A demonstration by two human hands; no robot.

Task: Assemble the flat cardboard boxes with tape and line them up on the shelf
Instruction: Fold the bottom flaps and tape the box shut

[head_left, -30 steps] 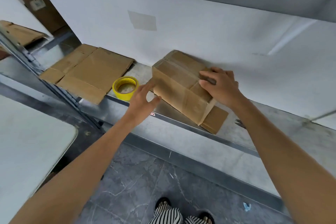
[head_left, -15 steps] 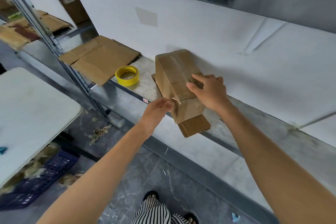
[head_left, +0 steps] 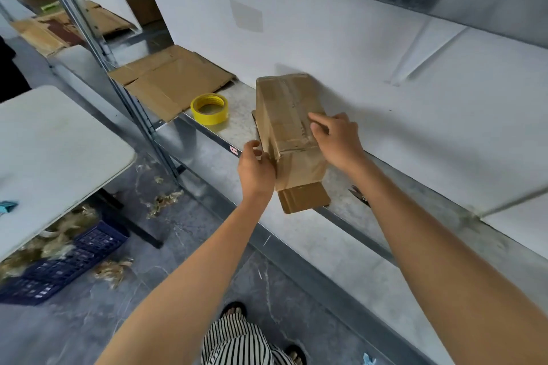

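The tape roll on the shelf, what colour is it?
Yellow. The tape roll shows best in the head view, left of the cardboard box.

Matt cardboard box [head_left: 289, 124], seemingly glossy-taped, on dull metal shelf [head_left: 237, 115].

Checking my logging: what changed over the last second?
The box was swung from along the shelf to crosswise, end over the front edge. The left hand moved to its near left side. Right hand stays on top; tape roll and flat cardboard unmoved.
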